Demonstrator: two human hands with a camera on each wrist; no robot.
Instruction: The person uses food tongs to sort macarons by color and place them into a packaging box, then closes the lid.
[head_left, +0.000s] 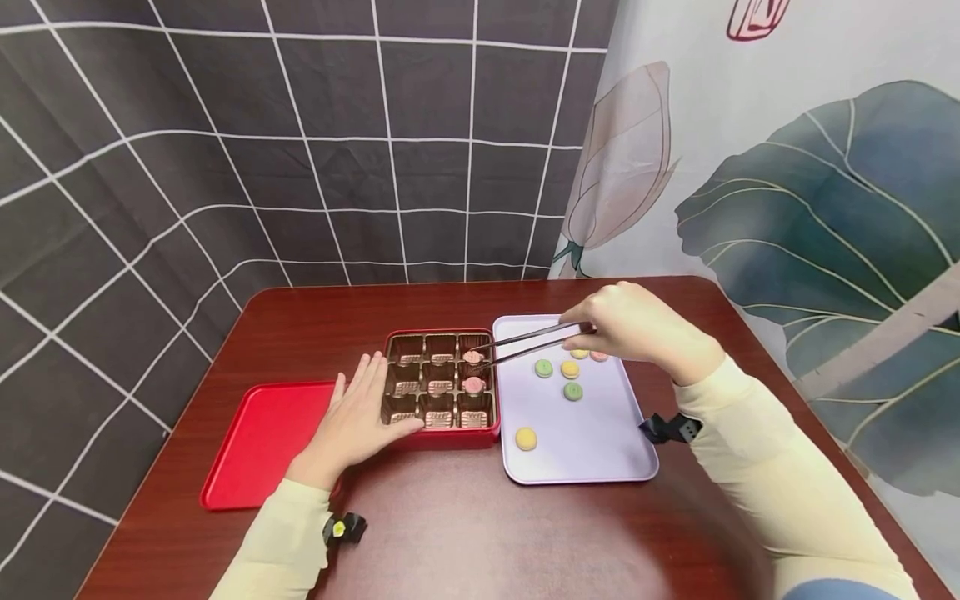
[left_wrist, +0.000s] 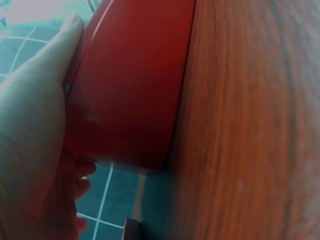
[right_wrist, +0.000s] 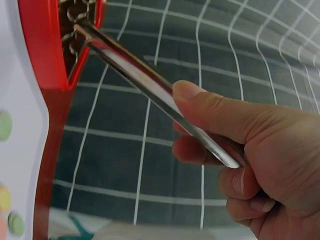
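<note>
My right hand (head_left: 626, 329) grips metal tongs (head_left: 536, 335), thumb on one side and fingers curled under. The tong tips reach into the red box (head_left: 457, 439), on either side of a pink macaron (head_left: 472, 357) in the far right compartment. Another pink macaron (head_left: 472, 385) sits in the middle compartment of that right column. My left hand (head_left: 360, 421) rests at the box's near left corner, fingers straight along its left side and thumb over the front rim. In the left wrist view, the thumb lies along the red wall (left_wrist: 130, 85).
Right of the box, touching it, lies a pale lilac tray (head_left: 600, 450) with green macarons (head_left: 573, 391), several yellow macarons (head_left: 526, 438) and a pink macaron (head_left: 598, 356). A red lid (head_left: 258, 442) lies left, partly under the left arm. Curtains hang behind the brown table (head_left: 450, 533).
</note>
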